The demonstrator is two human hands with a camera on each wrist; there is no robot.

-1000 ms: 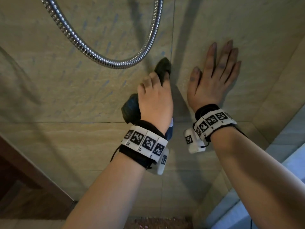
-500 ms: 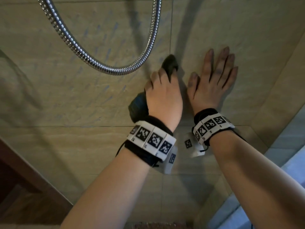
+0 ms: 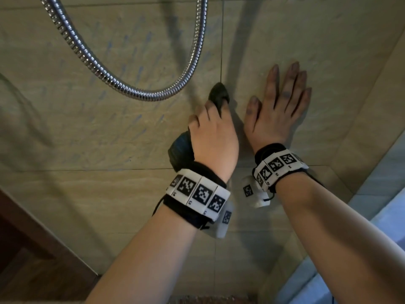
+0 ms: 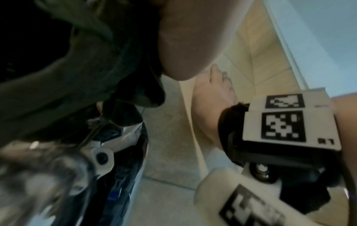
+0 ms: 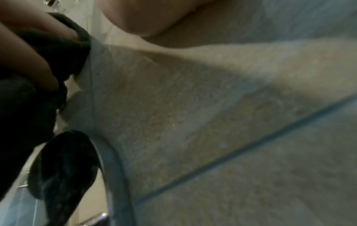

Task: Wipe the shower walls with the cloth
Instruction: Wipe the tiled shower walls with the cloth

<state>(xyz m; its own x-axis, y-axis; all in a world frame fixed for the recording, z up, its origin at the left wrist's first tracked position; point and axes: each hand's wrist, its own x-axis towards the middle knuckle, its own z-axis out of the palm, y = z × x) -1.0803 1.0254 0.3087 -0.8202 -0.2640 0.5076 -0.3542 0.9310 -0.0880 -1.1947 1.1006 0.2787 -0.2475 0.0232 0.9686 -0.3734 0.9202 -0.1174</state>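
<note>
The left hand [image 3: 213,137] grips a bunched dark cloth [image 3: 219,95] against the beige tiled shower wall [image 3: 109,128], beside the right hand [image 3: 278,106], which lies flat with fingers straight. A stroke upward from the left hand could snag the ribbed metal shower hose [image 3: 135,93] looping just above its fingers. Most of the cloth is hidden under the palm, and both wrist views are blurred.

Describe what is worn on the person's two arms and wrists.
Both forearms are bare, no sleeves. The left hand and right hand each have a black fabric wrist strap carrying white rectangular plates printed with black square fiducial markers, plus a white camera housing under the wrist. A thin black cable trails from the left strap.
</note>
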